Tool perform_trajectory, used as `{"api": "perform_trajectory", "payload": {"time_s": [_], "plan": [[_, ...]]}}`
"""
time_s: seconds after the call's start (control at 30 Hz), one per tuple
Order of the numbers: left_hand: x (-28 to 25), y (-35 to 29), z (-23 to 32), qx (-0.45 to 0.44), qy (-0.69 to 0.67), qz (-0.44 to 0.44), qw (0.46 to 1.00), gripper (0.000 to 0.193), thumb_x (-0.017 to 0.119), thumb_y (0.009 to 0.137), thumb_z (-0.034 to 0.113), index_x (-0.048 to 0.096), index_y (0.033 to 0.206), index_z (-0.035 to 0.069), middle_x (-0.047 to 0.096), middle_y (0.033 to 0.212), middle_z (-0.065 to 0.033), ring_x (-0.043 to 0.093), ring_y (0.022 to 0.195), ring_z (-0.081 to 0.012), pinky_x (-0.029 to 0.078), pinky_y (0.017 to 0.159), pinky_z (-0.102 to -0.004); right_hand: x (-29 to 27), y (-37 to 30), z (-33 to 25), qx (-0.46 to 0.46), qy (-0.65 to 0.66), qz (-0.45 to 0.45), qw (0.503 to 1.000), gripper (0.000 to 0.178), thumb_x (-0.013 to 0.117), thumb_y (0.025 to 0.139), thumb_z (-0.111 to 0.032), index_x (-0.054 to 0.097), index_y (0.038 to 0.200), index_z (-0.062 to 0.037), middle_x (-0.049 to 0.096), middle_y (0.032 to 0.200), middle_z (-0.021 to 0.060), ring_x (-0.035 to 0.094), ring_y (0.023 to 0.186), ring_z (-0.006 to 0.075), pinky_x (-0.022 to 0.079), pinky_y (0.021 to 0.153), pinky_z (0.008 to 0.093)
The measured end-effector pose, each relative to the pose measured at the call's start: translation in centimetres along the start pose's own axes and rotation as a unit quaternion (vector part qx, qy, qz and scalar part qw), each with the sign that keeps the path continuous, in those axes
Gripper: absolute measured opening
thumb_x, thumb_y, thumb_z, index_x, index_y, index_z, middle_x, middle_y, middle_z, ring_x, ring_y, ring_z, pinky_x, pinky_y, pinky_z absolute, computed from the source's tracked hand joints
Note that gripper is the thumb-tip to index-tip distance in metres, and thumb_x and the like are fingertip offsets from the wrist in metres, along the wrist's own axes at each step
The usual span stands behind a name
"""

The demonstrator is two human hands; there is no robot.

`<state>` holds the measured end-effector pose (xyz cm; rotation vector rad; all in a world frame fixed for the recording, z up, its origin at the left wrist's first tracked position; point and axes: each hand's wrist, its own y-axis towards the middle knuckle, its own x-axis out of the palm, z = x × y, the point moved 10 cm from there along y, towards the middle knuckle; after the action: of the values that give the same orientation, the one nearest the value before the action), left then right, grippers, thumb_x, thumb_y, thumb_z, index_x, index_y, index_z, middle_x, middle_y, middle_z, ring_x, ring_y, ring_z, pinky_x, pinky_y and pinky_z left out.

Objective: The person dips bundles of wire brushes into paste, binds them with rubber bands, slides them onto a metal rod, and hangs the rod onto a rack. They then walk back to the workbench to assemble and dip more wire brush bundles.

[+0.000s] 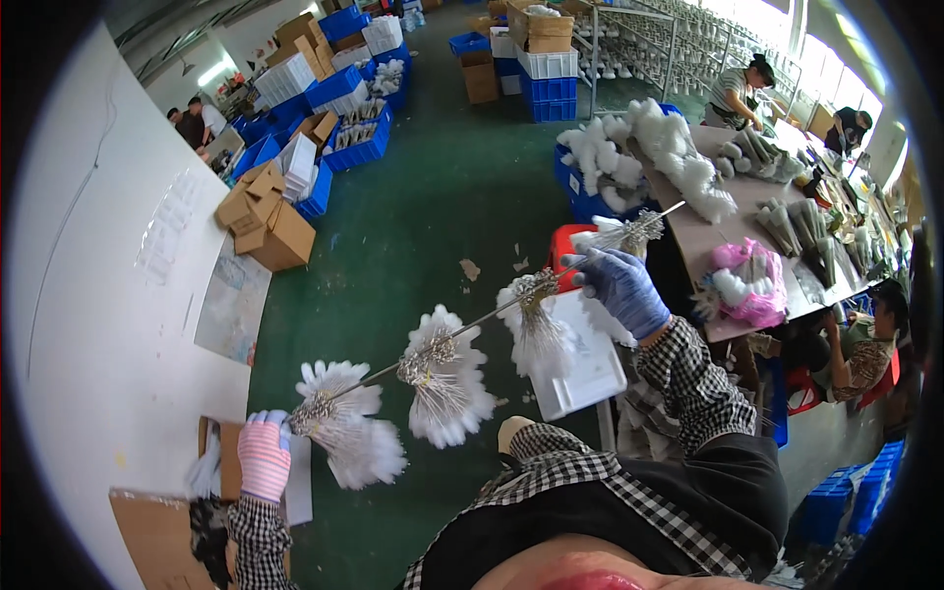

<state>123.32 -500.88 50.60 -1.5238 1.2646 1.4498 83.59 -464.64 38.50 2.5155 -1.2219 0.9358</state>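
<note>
The person spans a slender rod (482, 321) aslant above the green floor (393, 226), its left end lower in view. Four white bundles (450, 398) hang along it, gathered at grey, wiry necks (425, 364); the upper one lies beyond the right grip. Judged by appearance, the rod is stiff and light, whereas the bundles are soft, easily crushed and perhaps apt to slide if the rod tilts steeply. The bare stretches between necks, or the bare ends, offer the best hold. The left grip (265, 454), in a pink-striped glove, is closed at the lower end, fingertips against the first bundle's neck (the exact contact is partly hidden). The right grip (629, 295), gloved in bluish stripes, has its fingers curled round the rod between the third and fourth bundles, with little opening. A white tray (582, 379) lies below; a counter (703, 280) stands to the right.
</note>
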Motion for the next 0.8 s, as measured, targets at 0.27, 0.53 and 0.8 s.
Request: {"api": "perform_trajectory", "payload": {"time_s": [0.27, 0.53, 0.8], "plan": [[11.7, 34.5, -16.0, 0.055, -0.042, 0.004, 0.998, 0.012, 0.063, 0.085, 0.013, 0.065, 0.096, 0.01, 0.063, 0.088, -0.0149, 0.06, 0.091, -0.0364, 0.048, 0.085, -0.0468, 2.9, 27.9, -0.7, -0.032, -0.044, 0.093, 0.994, 0.033, 0.058, 0.102, -0.019, 0.057, 0.126, 0.0026, 0.068, 0.118, 0.0171, 0.067, 0.088, 0.0147, 0.054, 0.069, 0.0241], [19.7, 70.5, -30.8, 0.113, -0.077, 0.003, 0.991, 0.017, 0.062, 0.087, 0.01, 0.065, 0.103, 0.008, 0.065, 0.096, -0.016, 0.06, 0.095, -0.0366, 0.049, 0.087, -0.0456, 5.3, 61.2, -1.2, -0.1, -0.017, 0.093, 0.99, 0.033, 0.057, 0.101, -0.017, 0.056, 0.128, 0.0031, 0.068, 0.119, 0.0179, 0.067, 0.085, 0.0168, 0.054, 0.066, 0.024], [26.3, 106.4, -42.6, 0.187, -0.07, 0.039, 0.979, 0.018, 0.065, 0.084, 0.013, 0.066, 0.102, 0.009, 0.065, 0.093, -0.0127, 0.062, 0.093, -0.0329, 0.051, 0.083, -0.0426, 5.7, 92.3, -2.2, -0.149, -0.021, 0.176, 0.973, 0.04, 0.056, 0.102, -0.025, 0.056, 0.133, 0.0017, 0.068, 0.118, 0.0139, 0.064, 0.087, 0.0152, 0.05, 0.064, 0.0239]]}}
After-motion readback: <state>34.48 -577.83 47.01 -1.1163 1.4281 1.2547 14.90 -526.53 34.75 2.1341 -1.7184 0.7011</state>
